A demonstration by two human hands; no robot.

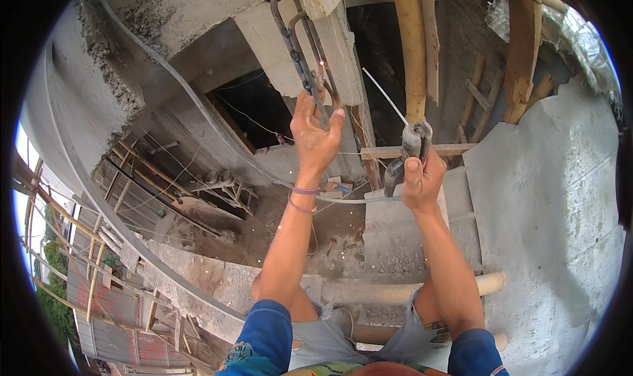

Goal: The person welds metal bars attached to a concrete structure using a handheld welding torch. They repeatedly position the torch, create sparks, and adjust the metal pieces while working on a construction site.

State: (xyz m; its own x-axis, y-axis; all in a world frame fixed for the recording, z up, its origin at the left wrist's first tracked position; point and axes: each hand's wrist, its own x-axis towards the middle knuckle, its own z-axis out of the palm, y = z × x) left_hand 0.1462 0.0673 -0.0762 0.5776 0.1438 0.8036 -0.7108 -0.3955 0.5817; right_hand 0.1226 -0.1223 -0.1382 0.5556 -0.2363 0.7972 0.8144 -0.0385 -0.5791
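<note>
Bent steel bars, formed into long loops, hang down from the concrete at the upper middle. My left hand, with a purple band at its wrist, is raised to their lower end, its fingers closed around the metal. A tiny bright spot shows on the bars just above those fingers. To the right, my right hand grips a worn, grey-black welding electrode holder. From its jaw a thin pale welding rod slants up and left; the rod's tip is apart from the bars.
A bamboo pole rises beyond the holder. Grey metal sheeting fills the right side. A grey cable curves down the left. Beneath me runs a horizontal bamboo pole, with a drop to a dirt floor. Bright specks are scattered in the air.
</note>
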